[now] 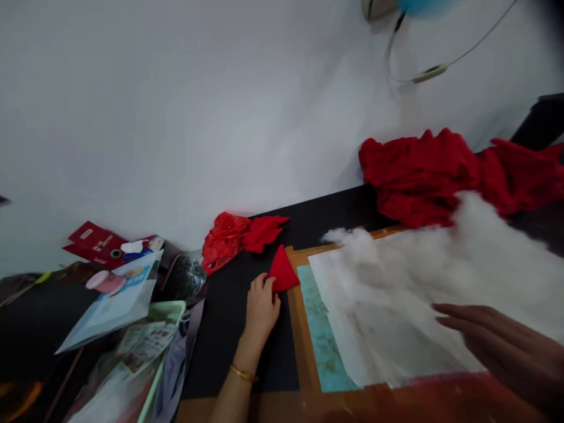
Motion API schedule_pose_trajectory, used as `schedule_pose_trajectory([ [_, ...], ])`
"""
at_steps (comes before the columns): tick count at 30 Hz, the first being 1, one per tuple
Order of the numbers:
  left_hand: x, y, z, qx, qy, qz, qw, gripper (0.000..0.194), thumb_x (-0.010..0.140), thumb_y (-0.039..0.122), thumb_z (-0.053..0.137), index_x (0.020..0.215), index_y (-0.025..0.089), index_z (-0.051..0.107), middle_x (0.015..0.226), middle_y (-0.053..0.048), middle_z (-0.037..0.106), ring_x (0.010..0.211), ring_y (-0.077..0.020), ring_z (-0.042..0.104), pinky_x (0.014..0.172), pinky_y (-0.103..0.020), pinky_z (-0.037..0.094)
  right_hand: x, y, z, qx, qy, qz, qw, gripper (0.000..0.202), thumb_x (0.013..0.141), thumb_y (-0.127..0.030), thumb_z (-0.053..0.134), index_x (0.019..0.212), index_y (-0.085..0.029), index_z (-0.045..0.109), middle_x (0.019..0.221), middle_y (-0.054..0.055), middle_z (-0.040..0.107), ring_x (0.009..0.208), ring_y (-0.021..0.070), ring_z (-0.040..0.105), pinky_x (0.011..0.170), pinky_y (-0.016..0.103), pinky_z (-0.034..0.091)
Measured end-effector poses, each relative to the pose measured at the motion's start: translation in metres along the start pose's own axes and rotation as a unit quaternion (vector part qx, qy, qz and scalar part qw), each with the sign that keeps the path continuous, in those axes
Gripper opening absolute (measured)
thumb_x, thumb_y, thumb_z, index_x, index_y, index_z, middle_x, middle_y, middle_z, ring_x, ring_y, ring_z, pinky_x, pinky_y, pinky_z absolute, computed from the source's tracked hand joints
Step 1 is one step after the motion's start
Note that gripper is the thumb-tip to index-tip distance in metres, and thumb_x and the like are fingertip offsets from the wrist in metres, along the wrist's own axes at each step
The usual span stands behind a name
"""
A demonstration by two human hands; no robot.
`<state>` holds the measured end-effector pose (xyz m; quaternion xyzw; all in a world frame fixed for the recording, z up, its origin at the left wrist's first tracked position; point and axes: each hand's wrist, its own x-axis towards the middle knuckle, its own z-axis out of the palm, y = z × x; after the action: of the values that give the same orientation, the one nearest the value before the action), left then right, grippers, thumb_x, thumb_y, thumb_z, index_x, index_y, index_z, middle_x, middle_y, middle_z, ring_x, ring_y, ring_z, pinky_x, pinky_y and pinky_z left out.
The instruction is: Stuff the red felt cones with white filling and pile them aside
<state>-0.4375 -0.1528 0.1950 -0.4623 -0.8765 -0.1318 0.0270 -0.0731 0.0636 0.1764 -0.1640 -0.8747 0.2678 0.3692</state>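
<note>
A plain pale wall point(176, 117) stands behind the black surface point(220, 335); at upper right, a corded inline switch point(430, 73) hangs in dim light.

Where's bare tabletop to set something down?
Black tabletop between the left hand and grey fabric; also its back strip between the red cloth scrap and red fabric heap. Crowded: right, under white fiber stuffing; left, around the green basket.

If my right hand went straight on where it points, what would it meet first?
Your right hand would likely meet the white fluff first, though it may pass above; depth is unclear.
</note>
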Motion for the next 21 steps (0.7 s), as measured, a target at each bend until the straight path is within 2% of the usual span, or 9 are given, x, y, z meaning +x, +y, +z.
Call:
schedule_pose_trajectory([
  [4,0.015,-0.001,-0.002,0.013,-0.035,0.005,0.999,0.022,0.089,0.015,0.042,0.094,0.016,0.063,0.098,-0.01,0.059,0.095,-0.0229,0.055,0.087,-0.038,0.047,0.026,-0.018,0.028,-0.045,-0.123,-0.071,0.989,0.036,0.088,-0.017,0.051,0.115,-0.036,0.065,0.108,0.003,0.072,0.095,0.0246,0.069,0.076,0.039,0.058],
  [6,0.019,-0.003,-0.005,0.007,-0.052,0.032,0.998,0.022,0.086,0.012,0.046,0.098,0.017,0.063,0.1,-0.008,0.059,0.097,-0.0214,0.055,0.088,-0.035,0.046,0.044,-0.026,0.045,-0.035,-0.119,-0.049,0.991,0.034,0.089,-0.015,0.047,0.112,-0.032,0.066,0.107,0.003,0.072,0.096,0.0223,0.068,0.078,0.037,0.057],
  [8,0.019,-0.005,-0.007,0.004,-0.065,0.057,0.996,0.03,0.079,0.005,0.049,0.102,0.019,0.062,0.104,-0.007,0.059,0.1,-0.0199,0.054,0.089,-0.032,0.045,0.066,-0.028,0.054,-0.031,-0.067,-0.014,0.997,0.03,0.09,-0.017,0.045,0.109,-0.029,0.066,0.106,0.004,0.071,0.097,0.0218,0.066,0.08,0.036,0.056],
  [10,0.018,-0.005,-0.007,0.009,-0.065,0.061,0.996,0.032,0.077,0.001,0.048,0.1,0.018,0.062,0.102,-0.007,0.06,0.1,-0.0204,0.054,0.088,-0.032,0.044,0.094,-0.022,0.056,-0.044,-0.008,0.022,0.999,0.027,0.092,-0.021,0.044,0.109,-0.026,0.064,0.105,0.006,0.07,0.096,0.0222,0.065,0.082,0.037,0.054],
  [12,0.016,-0.001,-0.006,0.018,-0.054,0.051,0.997,0.026,0.08,0.003,0.045,0.093,0.017,0.063,0.097,-0.009,0.06,0.096,-0.0222,0.054,0.085,-0.034,0.044,0.129,-0.01,0.057,-0.086,0.01,0.052,0.995,0.027,0.093,-0.025,0.043,0.112,-0.022,0.062,0.108,0.009,0.069,0.097,0.0231,0.064,0.085,0.038,0.051],
  [14,0.015,0.006,-0.005,0.021,-0.04,0.04,0.998,0.022,0.083,0.006,0.043,0.088,0.016,0.062,0.093,-0.009,0.059,0.092,-0.0233,0.054,0.083,-0.035,0.044,0.167,0.003,0.063,-0.17,-0.056,0.084,0.98,0.028,0.093,-0.026,0.046,0.116,-0.019,0.06,0.119,0.01,0.065,0.111,0.0246,0.056,0.095,0.038,0.045],
  [16,0.012,0.017,-0.005,0.02,-0.025,0.037,0.999,0.021,0.085,0.007,0.042,0.087,0.017,0.061,0.093,-0.008,0.059,0.092,-0.0228,0.054,0.082,-0.034,0.044,0.201,0.013,0.076,-0.195,-0.083,0.099,0.972,0.032,0.09,-0.027,0.055,0.118,-0.015,0.06,0.123,0.013,0.063,0.115,0.028,0.053,0.094,0.041,0.043],
  [18,0.007,0.03,-0.004,-0.003,-0.008,0.036,0.999,0.021,0.085,0.007,0.042,0.089,0.018,0.06,0.095,-0.007,0.058,0.093,-0.0212,0.054,0.082,-0.032,0.043,0.225,0.019,0.093,-0.212,-0.108,0.117,0.964,0.036,0.083,-0.025,0.065,0.116,-0.012,0.061,0.116,0.016,0.066,0.112,0.0326,0.053,0.091,0.046,0.042],
  [21,-0.003,0.047,-0.003,-0.066,0.002,0.015,0.998,0.02,0.082,0.007,0.044,0.089,0.019,0.059,0.096,-0.005,0.058,0.092,-0.0195,0.054,0.081,-0.03,0.044,0.243,0.017,0.117,-0.215,-0.148,0.128,0.957,0.023,0.078,-0.022,0.07,0.098,-0.012,0.067,0.096,0.013,0.07,0.102,0.0301,0.059,0.091,0.049,0.039],
])
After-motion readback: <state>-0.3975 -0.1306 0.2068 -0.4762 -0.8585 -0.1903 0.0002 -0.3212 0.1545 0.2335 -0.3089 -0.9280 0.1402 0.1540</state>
